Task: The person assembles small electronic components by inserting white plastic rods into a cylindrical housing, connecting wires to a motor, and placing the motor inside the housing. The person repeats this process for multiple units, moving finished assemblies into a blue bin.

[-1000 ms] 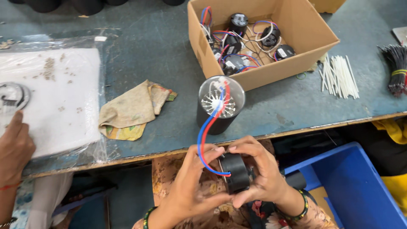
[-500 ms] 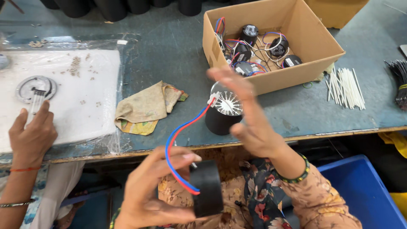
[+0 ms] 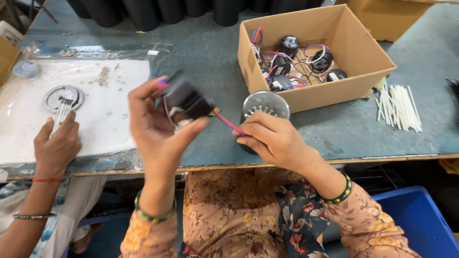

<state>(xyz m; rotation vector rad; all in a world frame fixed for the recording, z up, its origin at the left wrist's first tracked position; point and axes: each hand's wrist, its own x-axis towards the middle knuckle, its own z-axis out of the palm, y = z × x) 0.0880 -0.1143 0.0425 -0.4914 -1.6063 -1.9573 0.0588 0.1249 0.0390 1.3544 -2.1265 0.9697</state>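
Head view: left hand (image 3: pixel 158 129) grips black cylindrical part (image 3: pixel 186 100), raised above table edge — blurred, detail unclear. Red-blue wires (image 3: pixel 228 124) run to right hand (image 3: pixel 272 138), fingers closed round black motor can (image 3: pixel 264 111) beside cardboard box (image 3: pixel 358 52). Co-worker's hand (image 3: pixel 57 143) rests flat on white sheet (image 3: pixel 114 119).

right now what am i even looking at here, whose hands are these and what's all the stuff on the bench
This is one view from a camera worn on a person's head, looking down at a blue-grey workbench. The left hand lifts a small black part with red and blue wires. The right hand grips a black cylinder with a silver finned top on the bench. Behind it, a cardboard box holds more wired parts. White sticks lie to the right. At far left, a co-worker's hand rests on a white sheet.
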